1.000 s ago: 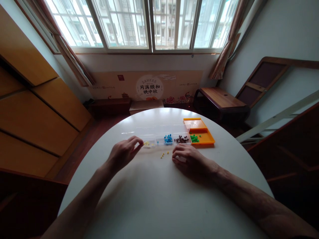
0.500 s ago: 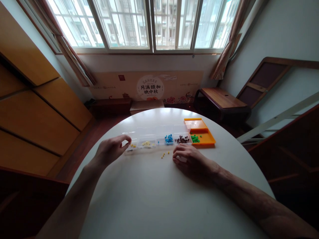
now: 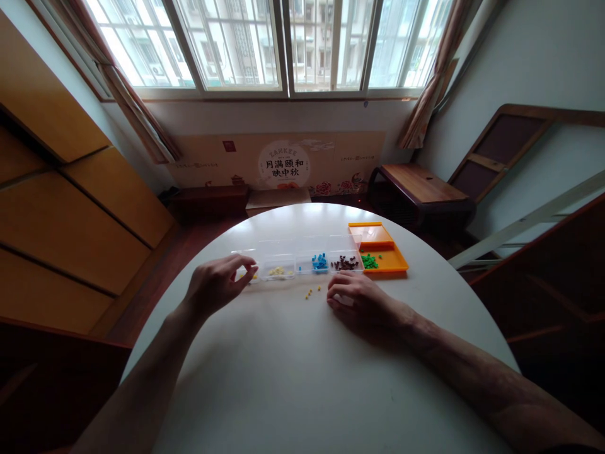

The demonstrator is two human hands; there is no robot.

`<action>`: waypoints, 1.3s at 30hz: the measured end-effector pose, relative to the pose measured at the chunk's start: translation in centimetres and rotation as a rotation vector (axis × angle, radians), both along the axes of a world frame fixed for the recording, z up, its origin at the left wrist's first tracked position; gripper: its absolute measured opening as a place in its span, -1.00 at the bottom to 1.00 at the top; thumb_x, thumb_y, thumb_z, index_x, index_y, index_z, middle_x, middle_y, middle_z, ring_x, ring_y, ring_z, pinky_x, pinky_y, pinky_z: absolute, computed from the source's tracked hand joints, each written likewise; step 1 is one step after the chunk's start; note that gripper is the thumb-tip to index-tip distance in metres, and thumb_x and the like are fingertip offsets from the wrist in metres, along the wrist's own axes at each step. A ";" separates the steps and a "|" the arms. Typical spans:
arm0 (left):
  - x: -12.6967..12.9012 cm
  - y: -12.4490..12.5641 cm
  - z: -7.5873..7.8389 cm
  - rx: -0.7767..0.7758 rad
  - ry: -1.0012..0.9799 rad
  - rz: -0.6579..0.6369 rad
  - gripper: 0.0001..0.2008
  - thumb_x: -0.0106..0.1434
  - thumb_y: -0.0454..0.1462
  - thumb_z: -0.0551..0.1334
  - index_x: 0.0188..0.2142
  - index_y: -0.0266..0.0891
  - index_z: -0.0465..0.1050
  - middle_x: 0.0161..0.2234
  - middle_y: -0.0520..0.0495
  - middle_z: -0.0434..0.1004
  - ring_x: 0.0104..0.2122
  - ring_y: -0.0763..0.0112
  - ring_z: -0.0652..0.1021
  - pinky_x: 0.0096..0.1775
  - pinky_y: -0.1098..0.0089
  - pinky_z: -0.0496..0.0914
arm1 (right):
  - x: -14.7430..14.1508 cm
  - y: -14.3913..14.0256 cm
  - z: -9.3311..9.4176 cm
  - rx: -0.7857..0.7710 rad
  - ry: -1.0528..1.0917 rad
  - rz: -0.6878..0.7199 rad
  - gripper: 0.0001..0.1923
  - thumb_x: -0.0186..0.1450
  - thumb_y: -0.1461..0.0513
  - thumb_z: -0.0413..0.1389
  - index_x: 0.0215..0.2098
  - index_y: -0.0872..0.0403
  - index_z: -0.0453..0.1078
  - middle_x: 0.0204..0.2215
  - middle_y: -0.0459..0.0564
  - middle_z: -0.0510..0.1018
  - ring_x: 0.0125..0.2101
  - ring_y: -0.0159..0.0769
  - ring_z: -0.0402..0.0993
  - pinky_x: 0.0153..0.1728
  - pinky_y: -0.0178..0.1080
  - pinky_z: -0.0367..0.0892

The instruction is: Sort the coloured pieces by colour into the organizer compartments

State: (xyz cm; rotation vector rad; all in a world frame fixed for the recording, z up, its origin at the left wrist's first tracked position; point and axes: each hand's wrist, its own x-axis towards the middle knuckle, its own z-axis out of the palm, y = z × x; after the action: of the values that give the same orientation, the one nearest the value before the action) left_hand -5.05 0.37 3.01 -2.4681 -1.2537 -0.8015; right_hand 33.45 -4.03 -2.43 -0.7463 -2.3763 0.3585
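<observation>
Clear plastic organizer (image 3: 302, 251) (beads sorted by colour), left hand (image 3: 215, 289) at its end

Round white table (image 3: 302, 378). Clear compartment box (image 3: 302, 261) at 12 o'clock, holding yellow, cream, blue and brown beads. Orange tray (image 3: 382, 249) touching it at 1 o'clock, green beads inside. Loose yellow beads (image 3: 312, 292) just before the box.

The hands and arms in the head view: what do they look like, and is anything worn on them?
Both forearms are bare; no sleeves reach into view. The left hand and the right hand carry no gloves, and no watch, ring or bracelet is visible on either.
</observation>
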 end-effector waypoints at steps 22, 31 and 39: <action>8.9 -3.3 -5.4 -0.193 0.002 -0.316 -0.78 0.58 -0.20 0.23 -0.19 -0.14 0.63 -0.22 -0.04 0.71 -0.38 0.38 0.62 -0.34 0.39 0.39 | -0.2 -0.1 0.3 0.017 0.003 -0.005 -0.87 0.56 0.24 0.19 -0.19 0.00 0.53 -0.18 0.03 0.68 -0.15 -0.19 0.56 -0.04 -0.14 0.51; 1.8 -0.6 -0.6 -0.221 0.043 -0.147 -0.65 0.63 -0.03 0.17 -0.16 -0.15 0.62 -0.21 0.00 0.73 -0.46 0.48 0.55 -0.37 0.45 0.30 | 0.1 0.0 0.0 0.020 0.013 0.003 -0.90 0.54 0.27 0.20 -0.18 0.00 0.53 -0.17 0.01 0.67 -0.16 -0.21 0.56 -0.09 -0.16 0.50; -2.0 0.7 0.3 -0.236 0.112 0.076 -0.69 0.55 -0.06 0.16 -0.16 -0.12 0.64 -0.16 0.00 0.74 -0.48 0.44 0.53 -0.41 0.41 0.24 | 0.0 -0.1 0.3 0.007 0.012 0.004 -0.89 0.54 0.27 0.19 -0.19 0.00 0.52 -0.18 0.01 0.67 -0.17 -0.22 0.55 -0.10 -0.17 0.50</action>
State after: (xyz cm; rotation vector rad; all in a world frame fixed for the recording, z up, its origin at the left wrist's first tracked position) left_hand -7.04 1.03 3.30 -2.5854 -1.4646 -0.5147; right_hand 33.49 -4.16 -2.13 -0.7345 -2.3665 0.3551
